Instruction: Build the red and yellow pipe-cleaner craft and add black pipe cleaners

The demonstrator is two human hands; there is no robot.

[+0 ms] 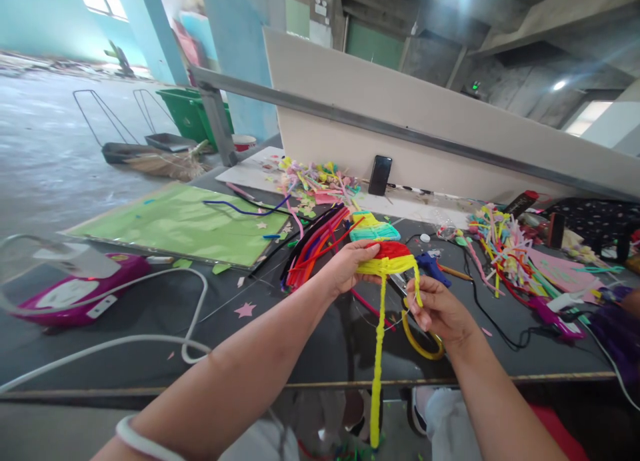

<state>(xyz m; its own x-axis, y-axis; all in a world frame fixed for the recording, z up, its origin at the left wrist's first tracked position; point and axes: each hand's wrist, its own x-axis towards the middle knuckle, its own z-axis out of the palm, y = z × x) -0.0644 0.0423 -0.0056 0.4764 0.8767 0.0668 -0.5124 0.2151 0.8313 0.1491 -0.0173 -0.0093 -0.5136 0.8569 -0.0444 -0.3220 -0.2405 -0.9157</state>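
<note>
Both hands are closed on the same work, held up in front of the person over the near part of the dark surface (310, 341). The left hand (353, 266) grips the left end of a red and yellow fuzzy piece (393, 250), its thumb lying on top and its fingers curled beneath. The right hand (433, 306) pinches a short yellow end (418, 282) between thumb and fingertips, lower and to the right; its other fingers are bent in.

The piece has a red patch on top, rounded along its upper edge, with a yellow band running below it. At the right the band bends down as the short end. From its middle hangs 1 long yellow stem (379, 361), nearly straight, its lower end past the surface's front edge.

Behind the piece lies a turquoise and yellow piece (375, 230). To its left is a bundle of coloured fuzzy stems (313, 248), red, orange, purple and black among them. A blue glue gun (433, 269) rests just beyond the right hand, and a yellow scissor handle (425, 352) shows below it.
</note>
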